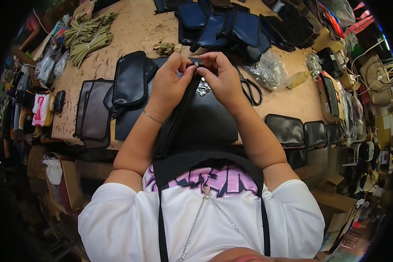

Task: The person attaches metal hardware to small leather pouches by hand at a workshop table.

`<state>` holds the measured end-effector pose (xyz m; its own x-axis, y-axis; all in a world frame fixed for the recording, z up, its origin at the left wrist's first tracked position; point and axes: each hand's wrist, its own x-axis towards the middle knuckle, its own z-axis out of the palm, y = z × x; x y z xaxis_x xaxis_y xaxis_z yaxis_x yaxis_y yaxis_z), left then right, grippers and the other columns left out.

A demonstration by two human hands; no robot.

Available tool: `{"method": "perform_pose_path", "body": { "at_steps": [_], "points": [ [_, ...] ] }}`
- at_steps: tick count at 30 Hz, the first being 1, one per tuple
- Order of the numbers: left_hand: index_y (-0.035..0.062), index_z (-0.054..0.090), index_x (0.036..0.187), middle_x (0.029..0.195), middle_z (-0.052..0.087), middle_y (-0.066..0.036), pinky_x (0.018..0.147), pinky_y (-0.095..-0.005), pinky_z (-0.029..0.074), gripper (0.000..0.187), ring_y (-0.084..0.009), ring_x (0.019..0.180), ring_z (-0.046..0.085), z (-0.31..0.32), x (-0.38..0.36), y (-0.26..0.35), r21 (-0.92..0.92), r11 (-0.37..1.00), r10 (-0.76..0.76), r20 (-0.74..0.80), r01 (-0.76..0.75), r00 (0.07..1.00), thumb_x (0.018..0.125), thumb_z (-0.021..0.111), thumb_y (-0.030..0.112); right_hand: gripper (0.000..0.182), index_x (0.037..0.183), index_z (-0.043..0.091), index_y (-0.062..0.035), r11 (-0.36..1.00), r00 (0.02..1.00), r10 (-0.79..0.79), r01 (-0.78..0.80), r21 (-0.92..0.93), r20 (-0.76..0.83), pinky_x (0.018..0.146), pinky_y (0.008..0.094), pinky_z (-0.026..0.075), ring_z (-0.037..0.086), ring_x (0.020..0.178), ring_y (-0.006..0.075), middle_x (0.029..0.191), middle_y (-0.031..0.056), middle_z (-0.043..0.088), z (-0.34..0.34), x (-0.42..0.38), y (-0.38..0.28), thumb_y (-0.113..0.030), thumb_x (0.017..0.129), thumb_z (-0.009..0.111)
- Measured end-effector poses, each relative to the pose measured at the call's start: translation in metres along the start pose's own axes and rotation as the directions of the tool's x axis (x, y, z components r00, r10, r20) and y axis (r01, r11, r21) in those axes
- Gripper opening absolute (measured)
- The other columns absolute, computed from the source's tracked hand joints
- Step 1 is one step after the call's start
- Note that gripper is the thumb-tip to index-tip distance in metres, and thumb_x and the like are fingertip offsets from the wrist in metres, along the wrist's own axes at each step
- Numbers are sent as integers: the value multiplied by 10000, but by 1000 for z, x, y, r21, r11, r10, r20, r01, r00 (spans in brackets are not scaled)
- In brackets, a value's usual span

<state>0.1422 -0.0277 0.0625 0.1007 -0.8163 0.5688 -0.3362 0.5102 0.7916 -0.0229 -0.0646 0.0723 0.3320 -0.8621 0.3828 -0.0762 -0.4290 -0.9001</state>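
My left hand (172,81) and my right hand (220,81) meet over a black board, both closed in a pinch. Between their fingertips is the end of a long black strip (179,111) that looks like zipper tape. From there it runs down toward my lap. A small pile of silvery metal pieces (203,87), which look like zipper sliders, lies just below the fingertips on the black board (209,118). Exactly what sits at the pinch is too small to make out. Black-handled scissors (252,91) lie right of my right hand.
Left of the board are a stitched black pouch (130,78) and dark brown panels (94,109). Blue and black pouches (222,28) pile up at the back. A plastic bag of metal pieces (268,70), a yellowish bottle (298,80) and black pouches (284,130) are at right; tied strip bundles (89,35) far left.
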Motion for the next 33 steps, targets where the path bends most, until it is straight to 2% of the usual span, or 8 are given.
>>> {"method": "perform_pose_path", "body": {
  "at_steps": [4, 7, 10, 13, 19, 25, 31, 33],
  "points": [
    [6, 539, 936, 770, 524, -50, 692, -279, 447, 139, -157, 719, 512, -1, -1, 4, 87, 996, -18, 47, 14, 999, 899, 670, 31, 235, 1129, 668, -24, 999, 999, 27, -28, 39, 39, 811, 272, 516, 650, 894, 116, 970, 73, 701, -1, -1, -2, -15, 895, 684],
    [6, 539, 930, 787, 554, -56, 698, -278, 452, 139, -156, 724, 519, 0, -2, 4, 101, 995, 8, 35, -11, 999, 896, 672, 26, 219, 1116, 692, -23, 998, 999, 12, -15, 57, 37, 806, 265, 513, 644, 889, 104, 987, 66, 709, -1, -1, 2, -18, 898, 683],
    [6, 545, 919, 804, 580, -61, 703, -279, 457, 134, -155, 726, 527, 5, -2, -4, -40, 999, 18, -36, -19, 999, 891, 675, 22, 205, 1103, 697, -18, 999, 1000, 2, -4, 43, 27, 800, 258, 508, 641, 885, 101, 983, 60, 710, -2, -1, 2, -24, 899, 685],
    [7, 549, 906, 820, 599, -64, 709, -282, 464, 130, -155, 734, 536, 6, -3, 0, -98, 995, -39, -49, 34, 998, 889, 677, 23, 200, 1100, 697, -19, 999, 999, 17, -18, 36, 36, 796, 255, 505, 638, 886, 100, 981, 59, 709, -2, -1, 3, -29, 901, 684],
    [7, 551, 900, 801, 580, -75, 689, -291, 454, 123, -170, 732, 530, 3, -3, 13, 119, 993, -18, -12, 19, 1000, 888, 673, 20, 200, 1100, 686, -8, 1000, 1000, -27, 27, 12, 3, 802, 256, 506, 640, 892, 104, 995, 63, 705, 0, -2, 3, -27, 902, 680],
    [5, 540, 897, 782, 574, -71, 678, -291, 446, 129, -179, 722, 517, 6, -1, 9, 23, 999, 32, -9, -32, 999, 893, 667, 26, 195, 1091, 682, -2, 998, 1000, 23, -23, 55, -3, 813, 256, 512, 651, 897, 109, 985, 59, 709, -4, -4, 1, -22, 897, 685],
    [10, 490, 877, 784, 607, -88, 667, -304, 457, 176, -187, 705, 537, 4, 0, 5, -7, 999, -44, 14, 44, 999, 901, 663, 22, 205, 1093, 695, -16, 999, 1000, -3, 3, 39, 3, 788, 255, 513, 653, 868, 107, 964, 55, 716, -5, -5, 4, -27, 888, 698],
    [27, 418, 834, 836, 630, -88, 727, -267, 463, 244, -133, 772, 543, 1, 1, 8, 6, 997, -81, 46, 81, 996, 910, 647, -12, 208, 1094, 699, -22, 1000, 1000, -15, 15, 9, 6, 780, 255, 512, 652, 859, 108, 958, 56, 717, -6, -5, 5, -26, 886, 698]
  ]
}}
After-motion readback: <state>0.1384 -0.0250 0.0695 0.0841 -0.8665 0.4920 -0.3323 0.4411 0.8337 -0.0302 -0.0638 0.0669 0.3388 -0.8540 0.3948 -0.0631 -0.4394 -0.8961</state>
